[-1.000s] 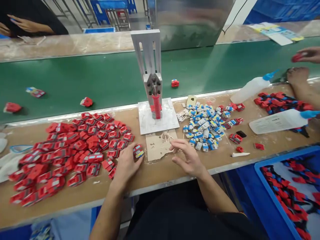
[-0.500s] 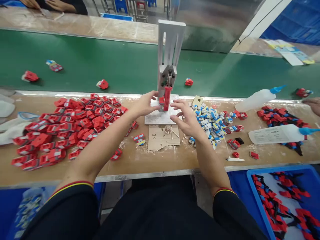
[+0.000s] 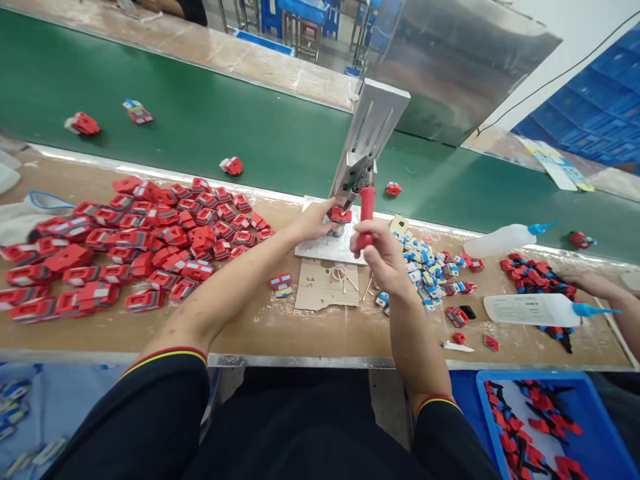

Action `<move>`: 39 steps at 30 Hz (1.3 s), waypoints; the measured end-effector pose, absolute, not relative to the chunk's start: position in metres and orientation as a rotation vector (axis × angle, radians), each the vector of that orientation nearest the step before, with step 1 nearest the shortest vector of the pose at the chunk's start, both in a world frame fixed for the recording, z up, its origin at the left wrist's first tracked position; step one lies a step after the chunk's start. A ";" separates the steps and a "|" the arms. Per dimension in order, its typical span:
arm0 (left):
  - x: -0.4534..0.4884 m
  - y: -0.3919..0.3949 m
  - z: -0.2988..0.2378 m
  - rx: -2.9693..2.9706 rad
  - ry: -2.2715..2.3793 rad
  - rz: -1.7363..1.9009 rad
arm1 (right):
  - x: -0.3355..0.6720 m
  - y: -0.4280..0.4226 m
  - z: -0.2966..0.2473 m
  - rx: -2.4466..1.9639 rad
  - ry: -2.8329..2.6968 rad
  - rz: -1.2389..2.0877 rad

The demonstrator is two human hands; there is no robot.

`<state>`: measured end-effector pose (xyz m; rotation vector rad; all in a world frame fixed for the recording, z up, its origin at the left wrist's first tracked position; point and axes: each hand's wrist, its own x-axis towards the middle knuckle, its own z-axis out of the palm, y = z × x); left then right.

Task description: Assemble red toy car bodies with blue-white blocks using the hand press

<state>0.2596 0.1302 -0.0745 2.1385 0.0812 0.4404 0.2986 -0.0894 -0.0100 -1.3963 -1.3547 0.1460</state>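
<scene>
A small metal hand press (image 3: 367, 137) stands on a white base plate (image 3: 320, 248) at the bench's far edge. My right hand (image 3: 381, 257) is closed round the press's red handle (image 3: 367, 212), which is tilted toward me. My left hand (image 3: 316, 220) pinches a small red part (image 3: 341, 215) sitting under the press head. A large heap of red parts (image 3: 135, 243) lies to the left. A pile of blue and white parts (image 3: 430, 263) lies to the right of the press. A cardboard piece (image 3: 323, 287) with thin sticks sits in front of the base.
A green conveyor belt (image 3: 200, 127) runs behind the bench and carries a few red parts. Two white squeeze bottles (image 3: 535, 310) with blue tips lie at the right, beside a co-worker's arm (image 3: 595, 287). A blue bin (image 3: 555, 427) of red and black parts sits lower right.
My right hand has taken hold of the red handle and pulled it down toward me. My left hand stays at the press with the red part. The view has shifted right.
</scene>
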 end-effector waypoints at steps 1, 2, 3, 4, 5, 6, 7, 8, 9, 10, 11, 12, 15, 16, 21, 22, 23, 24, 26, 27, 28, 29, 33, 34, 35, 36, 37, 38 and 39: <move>0.260 0.130 -0.076 2.110 0.083 0.448 | 0.297 -0.092 0.006 -1.392 -1.340 0.102; 0.260 0.129 -0.076 2.072 0.088 0.451 | 0.297 -0.090 0.024 -1.406 -1.322 0.051; 0.260 0.129 -0.078 2.029 0.096 0.449 | 0.301 -0.085 0.043 -1.430 -1.311 -0.005; 0.261 0.128 -0.079 1.986 0.108 0.445 | 0.309 -0.076 0.062 -1.454 -1.311 -0.047; 0.261 0.128 -0.080 1.951 0.123 0.439 | 0.320 -0.064 0.081 -1.476 -1.325 -0.060; 0.262 0.128 -0.082 1.927 0.141 0.436 | 0.335 -0.050 0.098 -1.482 -1.345 -0.059; 0.262 0.128 -0.083 1.914 0.159 0.435 | 0.350 -0.036 0.113 -1.433 -1.380 -0.041; 0.262 0.130 -0.084 1.907 0.178 0.438 | 0.366 -0.024 0.123 -1.338 -1.396 -0.048; 0.259 0.131 -0.084 1.896 0.200 0.445 | 0.379 -0.015 0.130 -1.301 -1.381 -0.052; 0.255 0.134 -0.083 1.889 0.223 0.455 | 0.388 -0.011 0.131 -1.272 -1.386 -0.064; 0.248 0.136 -0.082 1.874 0.240 0.464 | 0.392 -0.011 0.128 -1.262 -1.399 -0.094; 0.238 0.139 -0.079 1.840 0.247 0.469 | 0.390 -0.017 0.121 -1.266 -1.415 -0.138; 0.193 0.138 -0.067 1.612 0.197 0.474 | 0.356 -0.052 0.077 -1.254 -1.394 -0.240; 0.176 0.134 -0.062 1.528 0.172 0.482 | 0.340 -0.066 0.058 -1.285 -1.330 -0.193; 0.129 0.080 -0.050 1.426 0.088 0.600 | 0.258 -0.103 -0.017 -1.363 -0.961 0.520; 0.128 0.067 -0.051 1.466 0.061 0.673 | 0.247 -0.104 -0.026 -1.330 -0.899 0.600; 0.129 0.055 -0.053 1.521 0.036 0.763 | 0.238 -0.104 -0.033 -1.297 -0.837 0.638; 0.131 0.044 -0.055 1.592 0.018 0.853 | 0.232 -0.105 -0.039 -1.269 -0.773 0.643; 0.134 0.030 -0.058 1.779 0.025 0.972 | 0.234 -0.110 -0.049 -1.235 -0.657 0.618; 0.132 0.028 -0.058 1.884 0.055 0.993 | 0.242 -0.114 -0.053 -1.234 -0.613 0.588; 0.128 0.029 -0.059 1.989 0.105 0.996 | 0.255 -0.118 -0.056 -1.253 -0.586 0.538; 0.121 0.032 -0.060 2.089 0.171 0.988 | 0.274 -0.123 -0.058 -1.294 -0.579 0.466; 0.077 0.066 -0.076 2.387 0.482 0.864 | 0.390 -0.121 -0.054 -1.782 -0.729 0.077; 0.066 0.074 -0.084 2.459 0.523 0.770 | 0.421 -0.113 -0.052 -1.987 -0.808 0.036; 0.057 0.081 -0.092 2.517 0.552 0.689 | 0.450 -0.103 -0.049 -2.193 -0.902 0.019; 0.050 0.086 -0.101 2.560 0.563 0.612 | 0.476 -0.091 -0.047 -2.263 -0.932 0.016; 0.045 0.089 -0.109 2.593 0.553 0.535 | 0.497 -0.078 -0.045 -2.298 -0.961 0.025; 0.041 0.091 -0.117 2.615 0.537 0.472 | 0.513 -0.064 -0.045 -2.336 -0.993 0.043; 0.039 0.091 -0.123 2.627 0.524 0.425 | 0.524 -0.052 -0.046 -2.358 -1.020 0.069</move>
